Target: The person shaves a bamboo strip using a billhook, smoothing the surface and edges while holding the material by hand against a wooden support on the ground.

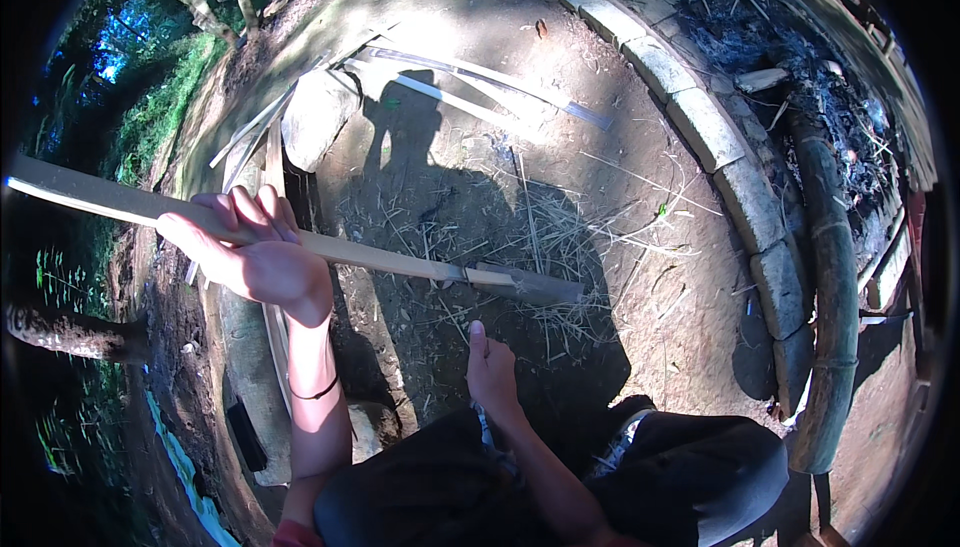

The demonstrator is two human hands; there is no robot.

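Observation:
A long, flat wooden slat (380, 259), which looks like split bamboo, slants across from the far left toward the middle. My left hand (265, 252) is closed round it, palm up, with the fingers curled over it. At the slat's right end is a dark grey, flat blade-like piece (540, 286); whether it is joined to the slat or only lies against it I cannot tell. My right hand (492, 372) is a fist in front of my knees, thumb pointing up, below and apart from that piece. What it grips, if anything, is hidden.
Thin shavings (560, 247) litter the shaded ground ahead. Beyond them lie long pale strips (450, 97) beside a rock (318, 119). A curved stone kerb (690, 117) borders an ash-filled fire pit (720, 32) on the right, with a thick bamboo pole (832, 277) along it.

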